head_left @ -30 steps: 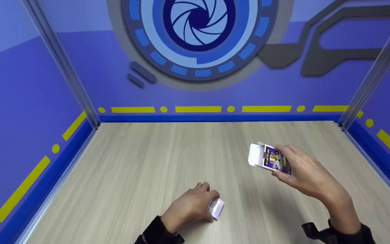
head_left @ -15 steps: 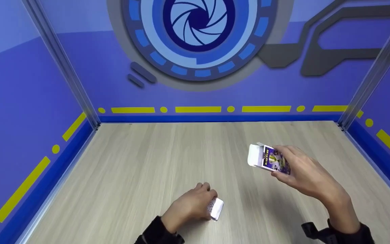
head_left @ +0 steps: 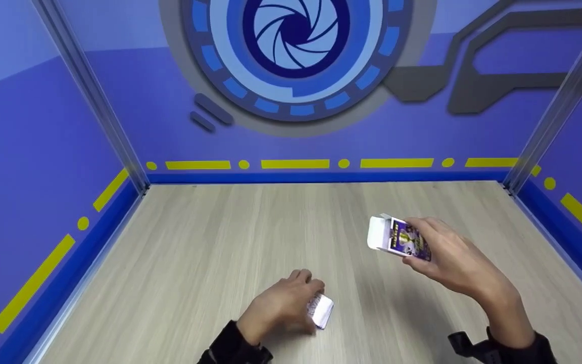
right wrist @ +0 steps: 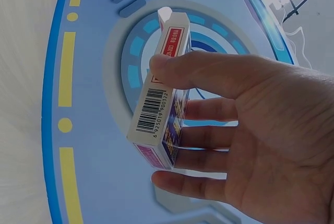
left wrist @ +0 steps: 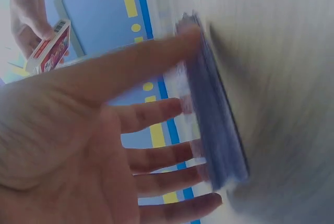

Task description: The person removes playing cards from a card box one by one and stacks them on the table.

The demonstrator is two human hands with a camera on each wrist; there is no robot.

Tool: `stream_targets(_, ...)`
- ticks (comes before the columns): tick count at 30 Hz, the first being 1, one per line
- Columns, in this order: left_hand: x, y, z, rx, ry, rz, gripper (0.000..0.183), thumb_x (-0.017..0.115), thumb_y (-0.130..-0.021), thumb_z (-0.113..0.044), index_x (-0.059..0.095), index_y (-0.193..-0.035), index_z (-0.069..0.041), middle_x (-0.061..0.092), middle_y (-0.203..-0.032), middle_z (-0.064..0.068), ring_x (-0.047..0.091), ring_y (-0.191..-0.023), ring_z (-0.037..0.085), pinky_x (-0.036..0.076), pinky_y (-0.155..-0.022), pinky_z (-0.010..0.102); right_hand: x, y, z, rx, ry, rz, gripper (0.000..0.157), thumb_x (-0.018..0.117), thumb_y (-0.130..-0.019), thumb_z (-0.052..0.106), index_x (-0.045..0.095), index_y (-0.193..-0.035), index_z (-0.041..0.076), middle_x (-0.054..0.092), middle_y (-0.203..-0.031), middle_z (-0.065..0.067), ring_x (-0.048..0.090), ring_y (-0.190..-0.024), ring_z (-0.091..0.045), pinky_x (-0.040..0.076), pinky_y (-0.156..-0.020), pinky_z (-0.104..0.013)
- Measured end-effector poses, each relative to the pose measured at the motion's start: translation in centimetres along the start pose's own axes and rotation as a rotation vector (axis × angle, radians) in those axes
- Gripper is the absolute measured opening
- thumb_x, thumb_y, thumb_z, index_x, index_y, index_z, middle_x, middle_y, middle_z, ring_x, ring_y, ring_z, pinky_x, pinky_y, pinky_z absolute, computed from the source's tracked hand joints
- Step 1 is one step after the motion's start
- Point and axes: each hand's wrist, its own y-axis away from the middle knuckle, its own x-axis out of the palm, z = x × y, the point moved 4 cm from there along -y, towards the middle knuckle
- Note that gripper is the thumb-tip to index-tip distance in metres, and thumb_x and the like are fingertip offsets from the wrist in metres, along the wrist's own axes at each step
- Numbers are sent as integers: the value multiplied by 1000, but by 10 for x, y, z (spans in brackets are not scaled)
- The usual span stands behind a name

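Observation:
My left hand (head_left: 285, 303) is at a deck of cards (head_left: 323, 311) on the wooden table. In the left wrist view the deck (left wrist: 214, 114) is a blurred, thick stack. Fairly straight fingers reach its far side, and the blurred thumb overlaps its upper end. To the right, above the table, my right hand (head_left: 455, 253) holds a purple and white card box (head_left: 408, 238) between thumb and fingers. The box's white end flap (head_left: 378, 233) stands open, pointing left. A barcode shows on the side of the box (right wrist: 151, 110) in the right wrist view. What is inside cannot be seen.
The light wood table (head_left: 210, 237) has blue printed walls (head_left: 296, 144) on its left, back and right sides. Metal posts (head_left: 94, 101) stand at the back corners. Black straps (head_left: 233, 346) are on both wrists.
The left hand's thumb has spread away from the near edge of the deck, and that hand has shifted slightly left. The card box has drifted a little left with the right hand.

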Motion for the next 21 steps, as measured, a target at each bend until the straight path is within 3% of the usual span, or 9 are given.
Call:
stream_targets(3,-6,-1,4,-15,33,-25,88,92,-72,-45,54,-147,-16,51,-143,9,46,-134,23,46,-108,44,2,-1,2,9,-4,10,66,86,-84,18,56,-141,3,61,-130,-17,60,-102,-24,54,-77,-44)
stream_targets(6,-16,-2,8,-20,75,-102,79,84,-83,-44,53,-149,-12,51,-148,11,46,-139,26,43,-111,45,5,-2,4,0,-10,7,65,87,-83,15,57,-139,2,60,-129,-16,59,-104,-25,54,-78,-43)
stream_targets(10,-34,-1,7,35,176,-351,45,75,-95,-30,66,-135,-11,65,-133,5,60,-125,21,51,-103,39,10,-4,8,-21,-13,2,65,88,-81,13,57,-137,2,59,-127,-15,57,-105,-25,54,-79,-43)
stream_targets(13,-48,3,0,111,325,-586,19,72,-98,-19,74,-116,-12,72,-112,-2,66,-105,13,56,-89,34,16,-7,13,-41,-11,2,66,90,-80,14,58,-136,3,59,-126,-14,57,-106,-24,55,-80,-43)
stream_targets(15,-56,7,-5,165,438,-706,9,70,-99,-15,74,-106,-12,72,-101,-4,66,-94,8,58,-81,32,20,-8,17,-59,-10,5,66,90,-79,14,59,-136,3,59,-125,-12,57,-106,-23,56,-80,-42)
stream_targets(18,-62,12,-14,243,570,-806,3,69,-99,-9,72,-101,-11,69,-94,-4,63,-85,6,58,-74,29,26,-10,23,-80,-4,13,66,91,-78,16,59,-135,5,60,-123,-10,58,-104,-20,56,-79,-39)
stream_targets(21,-64,15,-22,289,635,-832,6,68,-98,-4,69,-101,-9,69,-96,-3,64,-87,7,57,-75,26,31,-11,29,-102,0,16,67,92,-78,18,59,-135,6,60,-123,-8,58,-103,-18,57,-79,-38)
